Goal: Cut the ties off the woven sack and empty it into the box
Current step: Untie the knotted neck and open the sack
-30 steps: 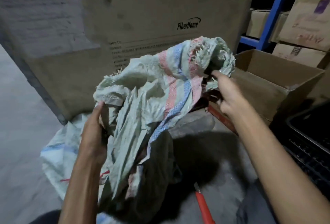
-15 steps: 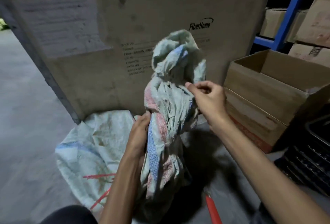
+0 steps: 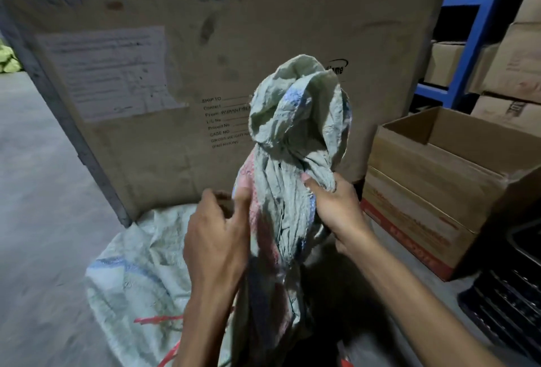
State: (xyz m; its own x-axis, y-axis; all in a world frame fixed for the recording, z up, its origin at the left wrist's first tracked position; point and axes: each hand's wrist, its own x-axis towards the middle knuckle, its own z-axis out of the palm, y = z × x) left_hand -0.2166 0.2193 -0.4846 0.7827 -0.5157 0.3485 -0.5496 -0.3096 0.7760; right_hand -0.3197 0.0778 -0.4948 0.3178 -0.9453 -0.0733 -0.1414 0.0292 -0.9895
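A crumpled pale green woven sack (image 3: 295,120) with pink and blue stripes is bunched upright in front of me. My right hand (image 3: 333,205) grips its gathered middle from the right. My left hand (image 3: 216,237) touches its left side, thumb against the pink stripe and fingers loosely curled. An open brown cardboard box (image 3: 439,179) stands on the floor to the right. A second woven sack (image 3: 137,273) lies flat on the floor at lower left, with red ties (image 3: 155,319) on it.
A very large cardboard crate (image 3: 205,59) with a shipping label stands close behind the sack. Blue shelving (image 3: 474,44) with cartons is at the back right. A black plastic crate (image 3: 509,293) sits at lower right. Grey concrete floor (image 3: 38,191) spreads left.
The sack was spread wide between both hands; it has since been gathered into a narrow upright bundle. My hands have come close together at its middle, and the red-handled tool on the floor has dropped almost out of view.
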